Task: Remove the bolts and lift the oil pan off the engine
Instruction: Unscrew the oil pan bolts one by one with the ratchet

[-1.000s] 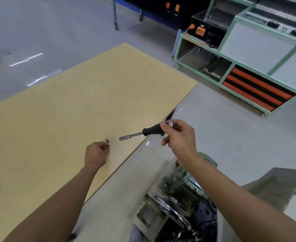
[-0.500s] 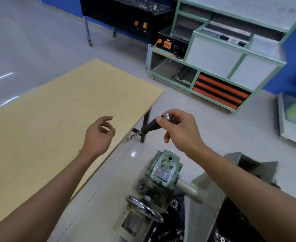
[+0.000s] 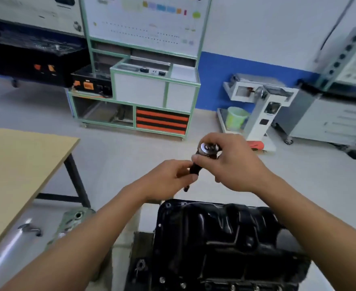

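Head view looks down on both forearms, which reach in from the near edge and meet mid-scene above the black oil pan [image 3: 215, 238]. The right hand [image 3: 234, 164] curls its fingers and thumb round the top of a socket driver [image 3: 196, 169], whose silvery round end cap shows between thumb and forefinger. The left hand [image 3: 166, 179] grips the black handle lower down, so the two hands touch. Most of the shaft is hidden behind the left hand, only a short dark tip pokes out below it, and whether a socket sits on it cannot be told. The oil pan lies near and right of centre with its ribbed underside up. Its right side is cut by the right forearm and its near end runs out of the picture. Small bolts [image 3: 162, 279] show along its left and near flange, blurred. What the flange sits on is dark and hard to make out. Left of the pan, a green cast housing [image 3: 76, 217] is half covered by the left forearm, and a shiny steel tube [image 3: 4, 255] slants off the near left corner. A wooden table [image 3: 15, 164] on black legs fills the left side and is cut off by the edge. Far across the grey floor stand a green-framed training bench [image 3: 139, 89] and, to its right, a pale green bucket [image 3: 236, 118], all soft with blur.
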Motion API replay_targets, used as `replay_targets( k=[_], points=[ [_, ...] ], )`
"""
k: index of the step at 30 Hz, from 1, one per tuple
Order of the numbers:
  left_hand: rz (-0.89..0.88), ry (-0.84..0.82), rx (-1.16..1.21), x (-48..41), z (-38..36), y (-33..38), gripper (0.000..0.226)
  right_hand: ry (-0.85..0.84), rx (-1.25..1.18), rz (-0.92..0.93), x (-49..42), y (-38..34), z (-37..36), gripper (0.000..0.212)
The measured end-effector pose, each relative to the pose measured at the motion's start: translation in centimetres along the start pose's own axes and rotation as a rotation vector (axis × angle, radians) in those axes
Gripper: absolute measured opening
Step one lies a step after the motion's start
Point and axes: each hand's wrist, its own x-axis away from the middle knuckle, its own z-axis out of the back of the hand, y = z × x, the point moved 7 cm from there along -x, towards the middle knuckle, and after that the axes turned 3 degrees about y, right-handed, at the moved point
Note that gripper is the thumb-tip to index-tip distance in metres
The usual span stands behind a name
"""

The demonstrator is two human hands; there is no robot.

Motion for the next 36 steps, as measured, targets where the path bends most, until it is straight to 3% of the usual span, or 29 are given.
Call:
replay_targets(
  k=[7, 29, 31, 36],
  points=[
    [-0.012, -0.157, -0.079, -3.5, -6.7, 0.1, 0.012, -0.039, -0.014, -0.065, 3.3, 7.0, 2.3, 0.014],
    [0.083, -0.056, -0.081, -4.0, -8.4, -0.9, 0.012, -0.155, -0.003, -0.046, 2.8, 9.9, 1.4, 0.016],
    [0.093, -0.054, -0.12, -3.8, -8.6, -0.7, 0.011, -0.209, 0.077, -0.05, 3.1, 9.9, 1.5, 0.02],
    [0.136, -0.026, -0.209, -3.8, -9.2, 0.0, 0.016, -0.273, 0.538, -0.022, 3.1, 8.6, 2.2, 0.035]
  ],
)
